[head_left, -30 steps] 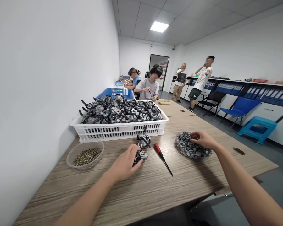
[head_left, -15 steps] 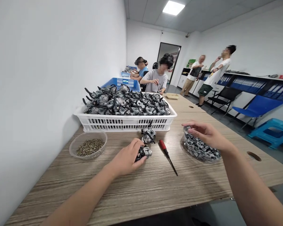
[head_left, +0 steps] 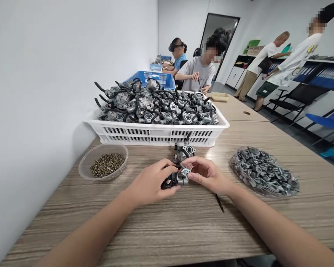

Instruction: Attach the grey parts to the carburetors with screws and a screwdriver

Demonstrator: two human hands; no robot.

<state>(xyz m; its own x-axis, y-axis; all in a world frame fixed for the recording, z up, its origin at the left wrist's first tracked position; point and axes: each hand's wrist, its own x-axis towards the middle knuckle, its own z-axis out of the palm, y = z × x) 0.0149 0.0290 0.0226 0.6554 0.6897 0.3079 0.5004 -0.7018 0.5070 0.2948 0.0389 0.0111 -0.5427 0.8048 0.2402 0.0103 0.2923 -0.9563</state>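
Across from the container of small fittings comes the right hand [head_left: 211, 178], and half a second on it has met the left hand [head_left: 151, 181] in the middle of the table [head_left: 144, 230]! Left thumb and fingers are wrapped around a metal-and-black assembly [head_left: 182, 178], which is pinned low near the wood, pale end facing right. Right thumb and fingertips pinch a small metal fitting [head_left: 185, 172] right up at that end; whether the two pieces actually touch, I cannot tell from here

So what's the step? Looks like offering the fitting up to the assembly. Next move calls for a steady left grip and a careful turn of the right fingertips, to square the two faces

Just behind the fingers stands a second assembly [head_left: 188, 149], close to the white crate [head_left: 153, 129] heaped with more of them. Tucked partly behind the right hand, only the dark shaft of a screwdriver [head_left: 219, 203] shows. Out right sits the clear container [head_left: 232, 160], full of loose fittings [head_left: 263, 170]; out left, a plastic bowl [head_left: 82, 168] of little brassy screws [head_left: 107, 165]
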